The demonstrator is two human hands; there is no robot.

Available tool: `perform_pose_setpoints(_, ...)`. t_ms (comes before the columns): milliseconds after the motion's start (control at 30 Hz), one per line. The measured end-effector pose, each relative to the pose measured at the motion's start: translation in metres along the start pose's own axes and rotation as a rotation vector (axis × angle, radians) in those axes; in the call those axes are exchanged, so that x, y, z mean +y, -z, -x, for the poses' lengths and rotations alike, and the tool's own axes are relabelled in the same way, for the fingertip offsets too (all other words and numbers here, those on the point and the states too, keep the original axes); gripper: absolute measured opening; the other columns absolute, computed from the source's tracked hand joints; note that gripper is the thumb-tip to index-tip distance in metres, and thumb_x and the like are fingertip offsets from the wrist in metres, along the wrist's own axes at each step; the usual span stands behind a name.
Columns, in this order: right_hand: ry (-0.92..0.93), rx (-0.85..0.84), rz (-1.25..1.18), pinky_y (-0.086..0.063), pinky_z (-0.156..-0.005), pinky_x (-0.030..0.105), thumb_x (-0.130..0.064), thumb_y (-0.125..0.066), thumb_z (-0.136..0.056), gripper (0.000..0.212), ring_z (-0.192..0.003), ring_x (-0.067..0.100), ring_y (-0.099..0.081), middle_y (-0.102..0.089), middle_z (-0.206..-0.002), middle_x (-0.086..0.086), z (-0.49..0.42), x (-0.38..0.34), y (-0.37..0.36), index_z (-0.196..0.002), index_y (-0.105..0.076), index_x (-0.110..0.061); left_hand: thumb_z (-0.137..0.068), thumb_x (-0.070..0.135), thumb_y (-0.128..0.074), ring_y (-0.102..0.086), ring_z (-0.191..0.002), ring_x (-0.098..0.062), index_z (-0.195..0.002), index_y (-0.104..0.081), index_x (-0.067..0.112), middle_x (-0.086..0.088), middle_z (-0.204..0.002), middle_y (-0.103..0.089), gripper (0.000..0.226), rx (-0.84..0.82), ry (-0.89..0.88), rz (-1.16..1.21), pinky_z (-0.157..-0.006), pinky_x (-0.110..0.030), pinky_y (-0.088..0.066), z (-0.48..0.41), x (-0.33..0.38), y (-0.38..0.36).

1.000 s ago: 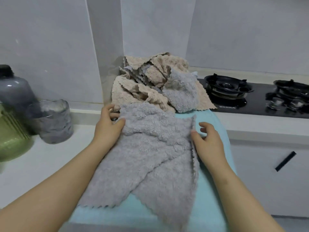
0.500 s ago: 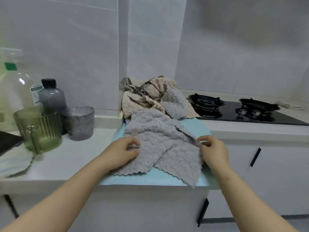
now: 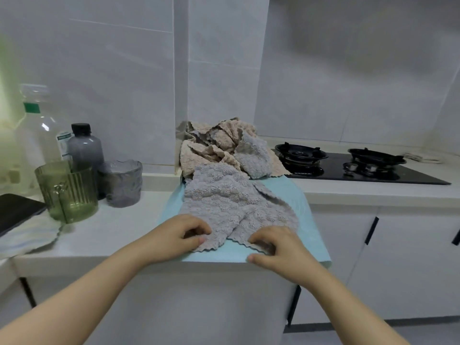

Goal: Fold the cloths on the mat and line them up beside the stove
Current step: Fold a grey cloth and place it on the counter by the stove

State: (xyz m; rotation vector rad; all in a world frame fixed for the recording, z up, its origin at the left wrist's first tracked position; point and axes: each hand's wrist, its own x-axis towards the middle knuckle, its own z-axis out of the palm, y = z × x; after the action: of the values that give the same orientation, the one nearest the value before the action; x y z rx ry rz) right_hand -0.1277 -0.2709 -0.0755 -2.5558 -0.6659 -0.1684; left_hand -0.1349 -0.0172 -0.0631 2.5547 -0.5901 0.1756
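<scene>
A fluffy grey cloth [image 3: 229, 197] lies rumpled on the light blue mat [image 3: 302, 205] at the counter's front edge. My left hand [image 3: 179, 236] pinches its near left corner with curled fingers. My right hand [image 3: 276, 245] grips the near right corner, fingers curled over the scalloped hem. Behind the cloth a heap of beige and grey cloths [image 3: 224, 148] is piled against the wall corner. The black gas stove [image 3: 348, 163] sits to the right of the heap.
On the counter to the left stand a green ribbed cup [image 3: 67, 190], a grey glass [image 3: 122, 183], a dark bottle [image 3: 86, 148] and a clear bottle [image 3: 37, 125]. A dark phone [image 3: 17, 210] lies on a pale cloth [image 3: 29, 235] at far left. White cabinet doors [image 3: 398, 257] run below.
Both hands slid along the grey cloth toward me to its near corners and took hold there. My head pulled back and up, so more of the counter and wall shows.
</scene>
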Motion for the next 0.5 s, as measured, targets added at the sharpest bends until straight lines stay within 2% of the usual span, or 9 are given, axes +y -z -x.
perform_pose_setpoints(67,0.038,-0.010,0.029,-0.037,-0.094,0.027,-0.047,-0.069,-0.068,0.043,-0.103,0.008,-0.047,-0.053,-0.100,-0.023,0.001,0.004,-0.002,-0.108,-0.062,-0.032,-0.082,0.050,-0.058,-0.048,-0.102,0.006,-0.113,-0.061,0.024,0.008,-0.110,-0.058,0.040,-0.007,-0.035,-0.003,-0.085,0.001,-0.031,0.005,-0.003,-0.001)
perform_pose_setpoints(133,0.053,-0.008,-0.017,-0.036,-0.090,0.015,-0.029,-0.072,-0.073,0.038,-0.104,0.008,-0.048,-0.054,-0.104,-0.020,0.004,0.007,0.001,-0.110,-0.063,-0.027,-0.062,0.073,-0.060,-0.041,-0.109,0.013,-0.106,-0.055,0.041,0.016,-0.112,-0.055,0.055,-0.047,-0.024,0.020,-0.089,0.002,-0.029,0.010,-0.003,0.002)
perform_pose_setpoints(167,0.041,-0.007,-0.049,-0.034,-0.086,0.007,-0.019,-0.070,-0.077,0.035,-0.104,0.005,-0.049,-0.055,-0.105,-0.020,0.006,0.008,0.004,-0.111,-0.063,-0.025,-0.054,0.074,-0.062,-0.040,-0.110,0.015,-0.101,-0.052,0.046,0.018,-0.112,-0.054,0.055,-0.060,-0.008,0.031,-0.089,0.002,-0.030,0.012,-0.004,0.004)
perform_pose_setpoints(233,-0.019,-0.009,-0.166,-0.034,-0.083,0.000,-0.010,-0.065,-0.081,0.032,-0.104,0.000,-0.051,-0.057,-0.105,-0.022,0.009,0.010,0.010,-0.107,-0.064,-0.028,-0.056,0.063,-0.067,-0.045,-0.107,0.016,-0.092,-0.055,0.048,0.022,-0.110,-0.057,0.041,-0.033,0.027,0.056,-0.089,0.001,-0.033,0.013,-0.008,0.005)
perform_pose_setpoints(300,-0.095,0.003,-0.299,-0.037,-0.081,0.001,-0.008,-0.060,-0.084,0.030,-0.102,-0.001,-0.054,-0.059,-0.104,-0.025,0.011,0.011,0.015,-0.099,-0.063,-0.034,-0.070,0.041,-0.075,-0.052,-0.101,0.017,-0.084,-0.060,0.046,0.024,-0.105,-0.062,0.021,0.019,0.071,0.115,-0.087,-0.001,-0.037,0.013,-0.010,0.005)
perform_pose_setpoints(333,-0.127,0.016,-0.332,-0.038,-0.079,0.002,-0.009,-0.058,-0.086,0.028,-0.100,-0.001,-0.055,-0.060,-0.102,-0.024,0.011,0.011,0.016,-0.097,-0.064,-0.033,-0.076,0.031,-0.074,-0.054,-0.098,0.018,-0.082,-0.061,0.045,0.025,-0.103,-0.063,0.020,0.031,0.085,0.130,-0.087,-0.002,-0.038,0.014,-0.010,0.005)
perform_pose_setpoints(433,-0.132,0.092,-0.280,-0.038,-0.069,0.004,-0.015,-0.056,-0.090,0.018,-0.085,0.000,-0.055,-0.062,-0.086,-0.019,0.010,0.010,0.014,-0.099,-0.068,-0.026,-0.084,0.024,-0.068,-0.049,-0.095,0.024,-0.090,-0.060,0.043,0.028,-0.101,-0.059,0.021,0.032,0.059,0.047,-0.082,0.002,-0.036,0.016,-0.008,0.002)
perform_pose_setpoints(500,-0.129,0.155,-0.283,-0.037,-0.066,0.005,-0.017,-0.056,-0.091,0.015,-0.078,0.001,-0.054,-0.061,-0.078,-0.018,0.010,0.007,0.011,-0.091,-0.066,-0.028,-0.088,0.022,-0.062,-0.051,-0.090,0.021,-0.102,-0.065,0.030,0.028,-0.096,-0.058,0.016,0.061,0.045,-0.017,-0.078,0.000,-0.036,0.016,-0.006,-0.001)
